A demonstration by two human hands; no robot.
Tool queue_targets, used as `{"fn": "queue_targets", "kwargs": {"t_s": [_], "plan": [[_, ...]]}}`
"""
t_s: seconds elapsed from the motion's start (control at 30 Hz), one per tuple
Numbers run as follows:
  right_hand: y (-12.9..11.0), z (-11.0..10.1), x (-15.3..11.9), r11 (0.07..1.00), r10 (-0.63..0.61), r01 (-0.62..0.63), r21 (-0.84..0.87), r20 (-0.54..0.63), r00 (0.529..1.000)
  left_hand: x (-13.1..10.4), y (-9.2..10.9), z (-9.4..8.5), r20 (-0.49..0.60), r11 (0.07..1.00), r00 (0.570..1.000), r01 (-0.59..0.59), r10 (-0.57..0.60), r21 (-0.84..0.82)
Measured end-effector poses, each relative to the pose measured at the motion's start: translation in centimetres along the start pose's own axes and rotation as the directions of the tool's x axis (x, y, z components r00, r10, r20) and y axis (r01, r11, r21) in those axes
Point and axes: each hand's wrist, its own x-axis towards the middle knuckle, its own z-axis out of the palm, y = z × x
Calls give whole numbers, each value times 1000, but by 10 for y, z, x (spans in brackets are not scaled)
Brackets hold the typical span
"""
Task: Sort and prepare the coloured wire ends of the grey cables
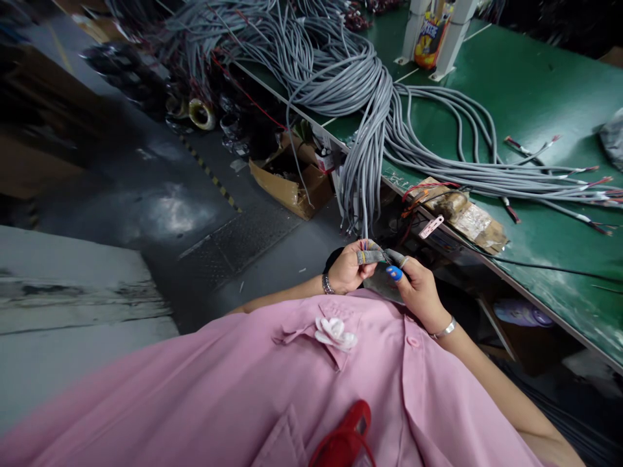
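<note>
My left hand (346, 267) is closed around the end of a grey cable (366, 224) that hangs down from the bench edge. Thin coloured wires (366, 245) spread from that end between my fingers. Close beside it, my right hand (417, 285) is pinched on the tips of these wires. Grey covers sit on fingers of both hands, and a blue cover (394, 272) is on my right thumb. The exact wires under my right fingertips are too small to make out. A thick bundle of grey cables (363, 84) drapes over the bench just beyond my hands.
The green bench (545, 71) runs along the right, with stripped cable ends (588, 194) on it. A brown taped block (467, 217) and a pink tag (431, 227) are at its edge. A cardboard box (282, 185) stands on the floor; a white surface (73, 285) is at left.
</note>
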Motion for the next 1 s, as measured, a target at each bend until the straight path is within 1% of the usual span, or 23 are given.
{"fn": "queue_targets", "kwargs": {"t_s": [0.1,0.2,0.33,0.47,0.6,0.7,0.87,1.0], "plan": [[-2,-1,0,999,13,-12,-38,15,1000,-1,-1,0,4,1000,1000,-15,15,17],[-2,-1,-1,999,29,-29,-17,16,999,-2,-2,-1,-11,999,1000,-29,30,43],[0,4,-3,988,82,-82,127,8,997,-2,-3,-1,-19,999,999,-26,27,35],[0,8,-5,929,195,-205,309,63,979,-1,-4,0,0,1000,1000,-29,29,-3],[-2,11,-6,812,326,-354,465,143,935,0,-4,-1,17,999,1000,-18,19,-38],[-3,13,-7,707,395,-442,551,211,894,0,-4,-1,22,999,1000,-4,5,-48],[0,18,-9,478,428,-502,721,309,850,0,-3,0,5,998,1000,0,0,-57],[1,18,-8,288,436,-557,779,412,800,0,-3,-1,0,998,1000,9,-9,-59]]}}
